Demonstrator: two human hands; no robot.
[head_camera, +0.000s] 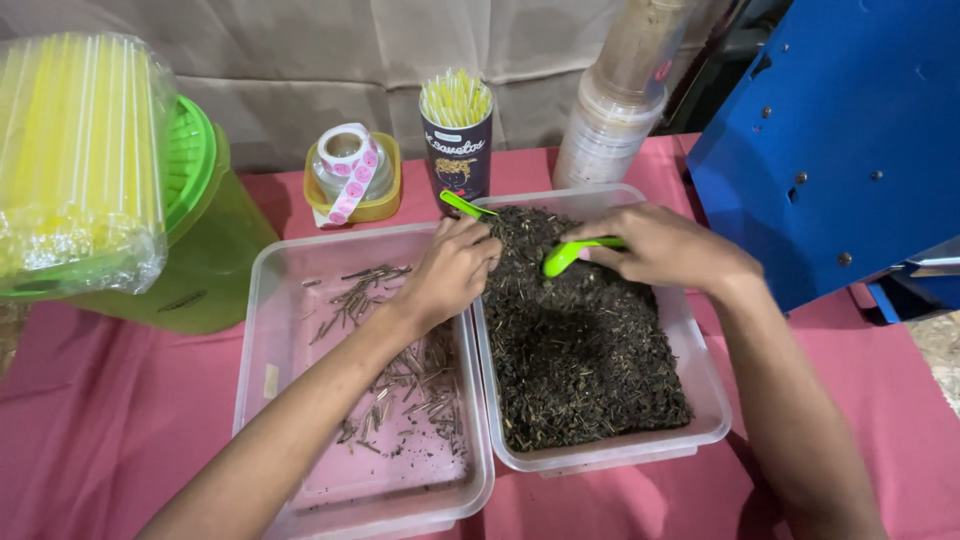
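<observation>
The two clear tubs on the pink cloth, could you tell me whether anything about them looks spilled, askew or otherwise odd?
Nothing looks spilled. The right tub is full of dark leaf bits; the left tub holds only scattered pale stalks. The left hand and the right hand, holding a green scoop, are over the right tub's far end.

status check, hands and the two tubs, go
Left hand pinching in the dark leaf tub. Right hand holds green tongs. Stem tub alongside, nothing blocking.
</observation>
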